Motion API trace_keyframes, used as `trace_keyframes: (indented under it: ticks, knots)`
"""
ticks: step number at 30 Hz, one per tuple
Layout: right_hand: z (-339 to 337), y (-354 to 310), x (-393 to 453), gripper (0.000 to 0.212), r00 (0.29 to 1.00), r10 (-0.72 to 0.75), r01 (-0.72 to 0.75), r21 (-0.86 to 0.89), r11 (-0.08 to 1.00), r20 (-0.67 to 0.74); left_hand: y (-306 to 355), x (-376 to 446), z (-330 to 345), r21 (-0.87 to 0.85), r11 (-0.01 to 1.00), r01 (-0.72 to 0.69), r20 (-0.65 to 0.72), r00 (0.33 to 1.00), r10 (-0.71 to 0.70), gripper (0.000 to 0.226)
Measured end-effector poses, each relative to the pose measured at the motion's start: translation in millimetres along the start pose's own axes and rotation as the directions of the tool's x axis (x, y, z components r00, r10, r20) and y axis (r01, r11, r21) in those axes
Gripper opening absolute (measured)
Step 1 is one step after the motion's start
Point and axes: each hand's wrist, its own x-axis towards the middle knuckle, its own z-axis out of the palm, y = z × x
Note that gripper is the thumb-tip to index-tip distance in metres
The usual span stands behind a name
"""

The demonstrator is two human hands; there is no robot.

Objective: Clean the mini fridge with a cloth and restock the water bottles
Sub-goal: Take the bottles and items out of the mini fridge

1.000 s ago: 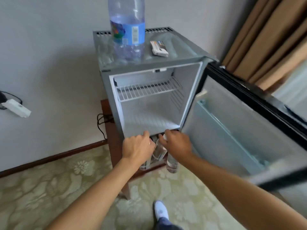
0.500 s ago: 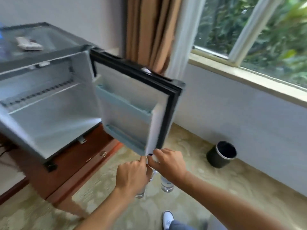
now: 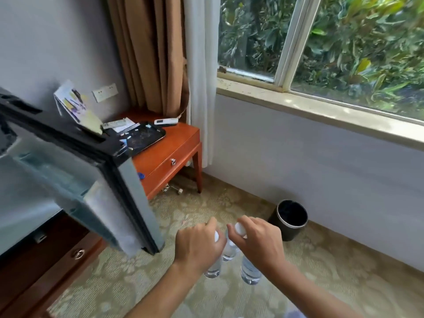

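Head view: we held small water bottles [image 3: 251, 271] by their tops, left hand [image 3: 198, 245] and right hand [image 3: 260, 242] curled around them, above the carpet [image 3: 321, 283] beside the open fridge door [image 3: 96, 180].

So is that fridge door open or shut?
Open. The door stands swung wide, its inner shelf facing out, beside the left hand and right hand holding bottles.
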Motion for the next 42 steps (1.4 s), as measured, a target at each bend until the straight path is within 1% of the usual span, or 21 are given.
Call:
trace_keyframes:
  ticks: [3,5,8,10,12,14,16,19,21,25,27,28,30,32,34,37,38,40,42]
  knots:
    - [10,46,22,0.039,0.999,-0.029,0.029,0.009,1.0,0.026,18,30,13,-0.032,0.993,0.113,0.006,0.994,-0.113,0.024]
    - [19,68,39,0.04,0.997,-0.062,0.061,0.026,0.998,0.052,25,50,19,-0.004,0.983,0.181,0.024,0.983,-0.181,0.023]
    - [39,87,70,0.041,0.993,-0.091,0.088,0.049,0.995,0.069,22,77,25,0.017,0.951,0.308,0.032,0.951,-0.308,0.024]
    - [59,94,97,0.04,0.989,-0.118,0.109,0.092,0.99,0.088,9,97,35,0.067,0.921,0.383,0.046,0.921,-0.386,0.024]
    - [85,95,122,0.038,0.982,-0.149,0.133,0.132,0.982,0.116,-7,117,39,0.088,0.865,0.495,0.072,0.863,-0.501,0.025]
    - [111,89,151,0.037,0.975,-0.183,0.161,0.163,0.973,0.127,-24,142,43,0.057,0.811,0.582,0.071,0.808,-0.584,0.026]
    - [143,77,186,0.036,0.966,-0.224,0.197,0.194,0.961,0.13,-46,172,52,0.038,0.761,0.647,0.047,0.76,-0.648,0.027]
    - [187,55,248,0.031,0.949,-0.29,0.253,0.25,0.935,0.121,-86,219,63,-0.007,0.695,0.719,-0.027,0.695,-0.719,0.029]
    - [215,38,291,0.032,0.924,-0.353,0.301,0.289,0.909,0.147,-116,249,66,-0.038,0.626,0.779,-0.013,0.626,-0.78,0.03]
    - [262,1,374,0.036,0.861,-0.478,0.413,0.31,0.856,0.174,-170,301,67,-0.145,0.506,0.85,-0.023,0.508,-0.861,0.031]
    - [288,-19,412,0.037,0.827,-0.523,0.45,0.314,0.836,0.206,-200,324,68,-0.162,0.446,0.88,-0.022,0.448,-0.894,0.031]
    - [298,-27,426,0.036,0.809,-0.547,0.471,0.321,0.822,0.214,-212,332,68,-0.159,0.428,0.889,-0.008,0.433,-0.902,0.032]
    - [317,-42,451,0.033,0.772,-0.589,0.5,0.343,0.795,0.24,-238,348,74,-0.156,0.405,0.901,0.011,0.412,-0.911,0.034]
    - [334,-58,475,0.038,0.722,-0.609,0.496,0.369,0.786,0.329,-264,360,83,-0.156,0.378,0.913,0.017,0.385,-0.923,0.03]
    - [353,-72,494,0.039,0.669,-0.632,0.511,0.376,0.773,0.39,-285,372,91,-0.136,0.372,0.918,0.022,0.378,-0.925,0.026]
    - [384,-88,517,0.034,0.594,-0.683,0.566,0.382,0.73,0.425,-312,388,103,-0.051,0.394,0.918,0.062,0.397,-0.916,0.024]
    - [391,-91,522,0.031,0.572,-0.696,0.577,0.39,0.717,0.435,-319,390,106,-0.028,0.391,0.92,0.078,0.392,-0.917,0.025]
    - [406,-97,530,0.025,0.521,-0.717,0.603,0.395,0.693,0.463,-331,392,115,0.017,0.363,0.931,0.117,0.359,-0.926,0.027]
    - [419,-101,535,0.021,0.456,-0.733,0.63,0.399,0.666,0.504,-340,392,125,0.059,0.354,0.934,0.147,0.342,-0.928,0.024]
